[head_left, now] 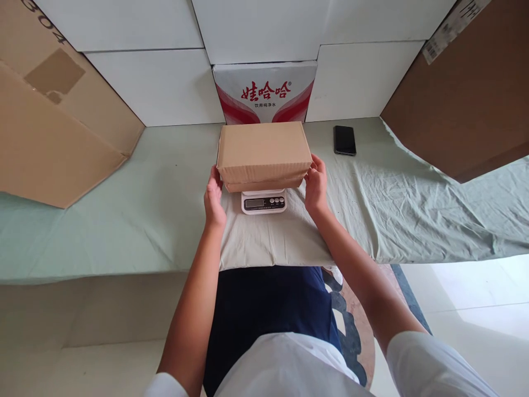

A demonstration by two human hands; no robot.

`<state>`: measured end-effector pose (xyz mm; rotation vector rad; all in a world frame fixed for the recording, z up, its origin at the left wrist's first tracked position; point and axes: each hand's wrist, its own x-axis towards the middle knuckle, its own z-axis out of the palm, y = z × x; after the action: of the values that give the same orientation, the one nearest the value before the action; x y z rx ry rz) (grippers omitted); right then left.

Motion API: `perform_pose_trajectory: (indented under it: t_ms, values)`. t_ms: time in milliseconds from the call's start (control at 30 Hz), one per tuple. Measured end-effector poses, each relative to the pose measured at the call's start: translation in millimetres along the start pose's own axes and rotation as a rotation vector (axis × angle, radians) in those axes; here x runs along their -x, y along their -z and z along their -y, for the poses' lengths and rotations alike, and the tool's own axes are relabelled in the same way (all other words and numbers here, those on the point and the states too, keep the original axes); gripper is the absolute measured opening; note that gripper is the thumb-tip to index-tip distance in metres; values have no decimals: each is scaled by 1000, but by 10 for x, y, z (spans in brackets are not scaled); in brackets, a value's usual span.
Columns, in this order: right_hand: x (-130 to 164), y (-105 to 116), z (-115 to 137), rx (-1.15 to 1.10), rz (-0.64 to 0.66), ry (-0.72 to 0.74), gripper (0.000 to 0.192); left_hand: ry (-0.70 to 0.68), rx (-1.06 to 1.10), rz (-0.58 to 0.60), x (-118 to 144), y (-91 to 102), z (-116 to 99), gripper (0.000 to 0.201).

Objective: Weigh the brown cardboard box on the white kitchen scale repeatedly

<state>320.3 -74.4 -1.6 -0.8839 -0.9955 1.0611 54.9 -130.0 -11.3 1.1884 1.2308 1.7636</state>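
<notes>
Brown cardboard forms the closed box at the middle of the table, held between 2 bare hands. The left hand is against its left end, near the front corner, with the fingers running along the side. The right hand holds the right end, fingers curled at the near corner. Under the box is a white kitchen scale, whose near part sticks out with a small display and 3 round buttons (any reading is too faint to make out). Whether the box's weight rests on the scale or on the hands, I cannot tell.

Right of the box, farther back, a black phone lies on the pale green cloth. Just behind the box stands a white carton with red lettering and red swooshes, and plain white panels line the far side around it. Large brown cardboard sheets flank the scene, the left sheet printed "304" and the right sheet bearing a label at its far edge.
</notes>
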Motion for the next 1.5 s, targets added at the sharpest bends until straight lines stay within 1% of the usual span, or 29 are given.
perform_pose_trajectory:
  t_ms: [167, 267, 433, 567, 800, 1000, 1133, 1267, 1367, 1433, 1500]
  values:
    - [-22, 18, -49, 38, 1, 1, 47, 3, -13, 14, 14, -9, -24, 98]
    - [0, 20, -30, 56, 18, 20, 52, 12, -12, 43, 31, -8, -36, 98]
    - [157, -45, 160, 168, 170, 125, 67, 1, -18, 111, 55, -9, -50, 97]
    - [258, -112, 272, 207, 245, 171, 65, 9, -18, 123, 64, -27, -69, 98]
    - [267, -134, 262, 183, 237, 171, 63, 33, -23, 134, 93, -55, -115, 96]
    - [238, -135, 240, 165, 224, 173, 61, 58, -23, 143, 90, -46, -134, 101]
    - [218, -131, 235, 182, 213, 176, 65, 46, -27, 150, 90, -44, -141, 99]
    - [200, -134, 220, 148, 220, 197, 62, 27, -18, 147, 103, -53, -146, 100]
    - [190, -148, 275, 102, 227, 229, 59, 4, -7, 153, 91, -47, -218, 100]
    - [168, -162, 361, 93, 232, 257, 58, -16, -9, 195, 51, -26, -338, 96]
    - [103, -188, 465, 112, 236, 283, 60, -28, -17, 254, -29, -1, -507, 91]
